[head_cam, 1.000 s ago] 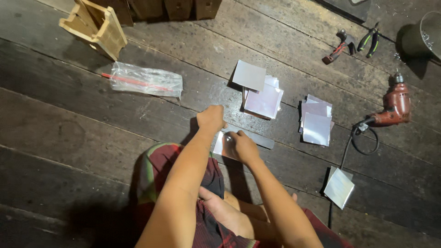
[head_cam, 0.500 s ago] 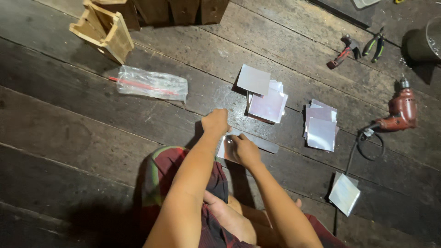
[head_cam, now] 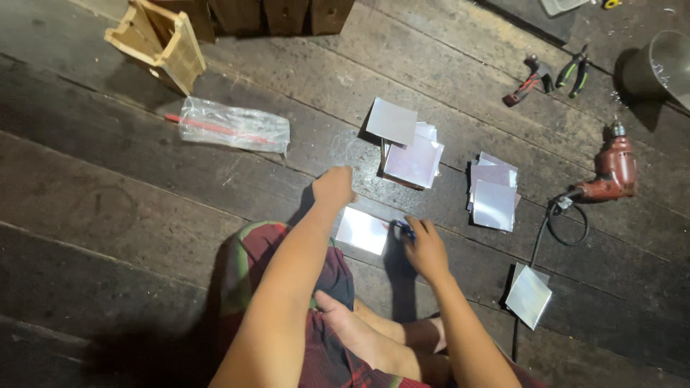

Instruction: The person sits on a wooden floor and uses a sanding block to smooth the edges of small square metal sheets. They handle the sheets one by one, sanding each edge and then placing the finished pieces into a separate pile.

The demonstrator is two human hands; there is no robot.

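A shiny metal sheet lies flat on the dark wooden floor just in front of my crossed legs. My left hand is closed into a loose fist and presses down at the sheet's far left corner. My right hand rests at the sheet's right edge, its fingers closed around a small dark blue tool whose tip touches the sheet. What kind of tool it is cannot be made out.
Beyond the sheet lie two stacks of square metal pieces, and a single piece lies to the right. A red electric drill, pliers, a clear plastic bag, a wooden box and a grey pot surround them.
My right hand slid to the right along the sheet, uncovering more of it. My left hand stayed on the far left corner. The camera view shifted slightly.
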